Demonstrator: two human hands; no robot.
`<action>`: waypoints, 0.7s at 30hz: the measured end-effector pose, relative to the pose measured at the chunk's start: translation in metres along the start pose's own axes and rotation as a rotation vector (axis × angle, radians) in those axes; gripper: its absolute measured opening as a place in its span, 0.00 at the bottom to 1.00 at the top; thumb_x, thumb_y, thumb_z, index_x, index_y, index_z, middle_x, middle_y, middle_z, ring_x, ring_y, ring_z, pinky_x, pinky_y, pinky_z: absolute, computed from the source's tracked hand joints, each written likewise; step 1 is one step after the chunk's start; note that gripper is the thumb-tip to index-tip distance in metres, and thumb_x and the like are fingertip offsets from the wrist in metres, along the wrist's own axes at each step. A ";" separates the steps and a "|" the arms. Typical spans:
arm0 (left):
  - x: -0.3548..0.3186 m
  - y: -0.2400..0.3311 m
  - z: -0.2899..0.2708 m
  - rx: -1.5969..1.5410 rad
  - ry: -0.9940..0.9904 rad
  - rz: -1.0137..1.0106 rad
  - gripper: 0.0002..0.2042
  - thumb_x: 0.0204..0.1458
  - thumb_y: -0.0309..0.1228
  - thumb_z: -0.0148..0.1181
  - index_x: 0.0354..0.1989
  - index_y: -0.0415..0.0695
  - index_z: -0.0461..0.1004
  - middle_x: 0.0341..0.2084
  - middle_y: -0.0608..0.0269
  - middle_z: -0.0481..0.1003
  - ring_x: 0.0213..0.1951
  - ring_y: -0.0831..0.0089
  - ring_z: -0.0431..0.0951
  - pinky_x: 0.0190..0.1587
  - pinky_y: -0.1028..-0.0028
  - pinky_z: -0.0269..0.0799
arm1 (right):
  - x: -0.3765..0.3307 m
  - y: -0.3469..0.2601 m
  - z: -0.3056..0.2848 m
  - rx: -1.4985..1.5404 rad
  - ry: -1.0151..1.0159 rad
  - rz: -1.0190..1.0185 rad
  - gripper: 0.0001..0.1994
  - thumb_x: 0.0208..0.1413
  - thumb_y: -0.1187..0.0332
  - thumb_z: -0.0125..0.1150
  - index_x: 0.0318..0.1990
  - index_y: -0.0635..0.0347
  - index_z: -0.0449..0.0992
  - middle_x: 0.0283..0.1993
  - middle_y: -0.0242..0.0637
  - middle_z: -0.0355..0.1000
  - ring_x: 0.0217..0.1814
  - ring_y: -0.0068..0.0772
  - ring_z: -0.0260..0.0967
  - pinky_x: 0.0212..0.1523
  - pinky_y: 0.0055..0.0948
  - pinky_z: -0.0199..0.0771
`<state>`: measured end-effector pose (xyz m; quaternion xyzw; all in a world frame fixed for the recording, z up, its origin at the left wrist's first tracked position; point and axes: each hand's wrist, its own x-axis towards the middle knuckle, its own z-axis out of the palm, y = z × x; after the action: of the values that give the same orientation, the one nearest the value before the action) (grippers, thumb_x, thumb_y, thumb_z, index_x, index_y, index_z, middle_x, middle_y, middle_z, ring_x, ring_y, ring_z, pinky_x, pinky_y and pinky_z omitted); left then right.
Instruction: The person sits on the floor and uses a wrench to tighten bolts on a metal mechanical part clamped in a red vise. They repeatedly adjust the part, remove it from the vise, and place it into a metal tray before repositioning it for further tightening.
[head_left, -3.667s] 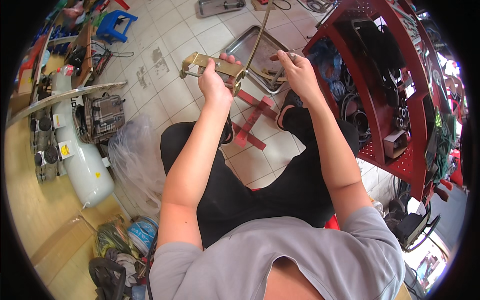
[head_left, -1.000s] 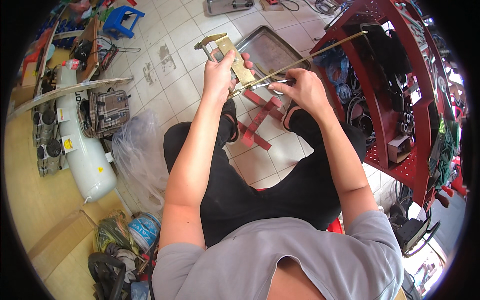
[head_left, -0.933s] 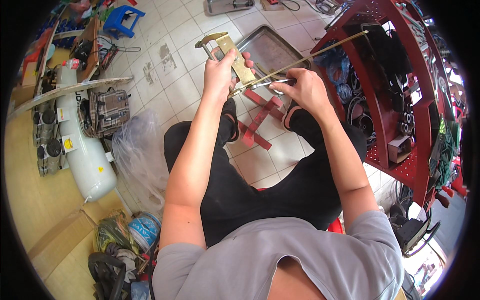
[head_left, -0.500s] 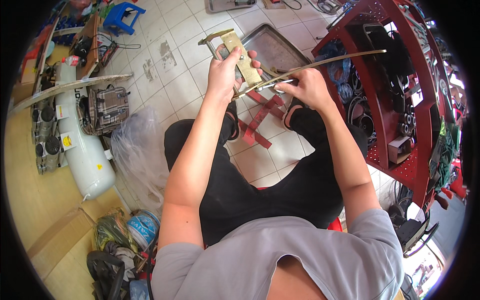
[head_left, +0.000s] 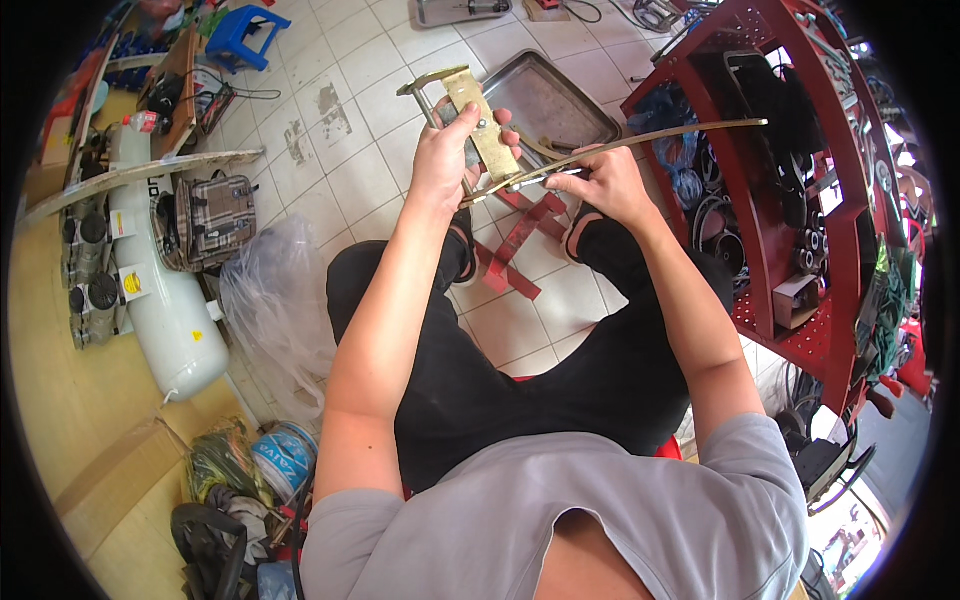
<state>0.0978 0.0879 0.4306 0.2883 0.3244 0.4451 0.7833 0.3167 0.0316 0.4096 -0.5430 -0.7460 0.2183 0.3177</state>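
My left hand (head_left: 447, 155) is wrapped round a brass-coloured metal bracket (head_left: 484, 130), its thumb on the flat plate near a bolt. A rod runs along the bracket's left side. From its lower end a long, narrow metal strip (head_left: 680, 131) reaches out to the right. My right hand (head_left: 612, 182) is closed at that end, below the strip, on a slim silver tool (head_left: 540, 183); its head is too small to make out. Beneath the bracket, a red metal stand (head_left: 522, 245) rests on the floor between my feet.
A shallow metal tray (head_left: 555, 95) lies on the tiled floor beyond my hands. At right stands a red rack (head_left: 770, 330) with tools and parts. To the left are a white tank (head_left: 175, 330), a checked bag (head_left: 215, 215), clear plastic sheeting (head_left: 275, 310) and a blue stool (head_left: 245, 40).
The strip's far right end has dropped a little, and the bracket has tilted slightly with it. My right hand has shifted a little downward; my left hand keeps its grip.
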 end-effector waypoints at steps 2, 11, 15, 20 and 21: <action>0.000 0.001 -0.001 0.004 -0.012 0.005 0.13 0.59 0.31 0.46 0.52 0.46 0.61 0.38 0.51 0.71 0.34 0.62 0.76 0.37 0.58 0.77 | 0.000 0.001 0.002 0.012 -0.009 0.009 0.25 0.39 0.46 0.68 0.16 0.64 0.73 0.11 0.42 0.60 0.13 0.43 0.59 0.17 0.35 0.59; 0.003 0.000 -0.001 -0.198 -0.112 0.001 0.21 0.54 0.37 0.47 0.53 0.37 0.62 0.37 0.51 0.71 0.38 0.61 0.74 0.46 0.55 0.72 | 0.004 -0.004 0.004 0.043 -0.062 0.127 0.23 0.38 0.48 0.70 0.25 0.63 0.75 0.17 0.41 0.68 0.19 0.42 0.65 0.22 0.35 0.64; -0.002 0.007 0.002 -0.312 -0.171 -0.067 0.27 0.49 0.44 0.46 0.51 0.35 0.63 0.34 0.52 0.70 0.36 0.61 0.72 0.46 0.54 0.68 | 0.003 -0.009 0.000 0.030 -0.080 0.151 0.24 0.39 0.48 0.68 0.26 0.63 0.75 0.19 0.42 0.68 0.24 0.44 0.67 0.25 0.37 0.66; -0.001 0.005 0.003 -0.184 -0.188 -0.062 0.24 0.48 0.43 0.44 0.48 0.36 0.64 0.33 0.55 0.70 0.31 0.66 0.69 0.38 0.60 0.68 | 0.003 -0.002 0.001 -0.194 -0.082 -0.113 0.24 0.41 0.45 0.64 0.23 0.60 0.73 0.21 0.40 0.66 0.26 0.43 0.65 0.28 0.38 0.66; -0.001 0.008 0.006 -0.192 -0.189 -0.090 0.24 0.48 0.43 0.43 0.48 0.36 0.64 0.33 0.55 0.70 0.31 0.66 0.69 0.38 0.61 0.68 | 0.004 0.002 0.001 -0.274 -0.095 -0.175 0.24 0.42 0.44 0.64 0.21 0.60 0.73 0.21 0.39 0.66 0.26 0.42 0.64 0.29 0.38 0.65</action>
<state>0.0978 0.0894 0.4400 0.2378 0.2178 0.4094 0.8535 0.3165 0.0355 0.4086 -0.5031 -0.8275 0.1116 0.2231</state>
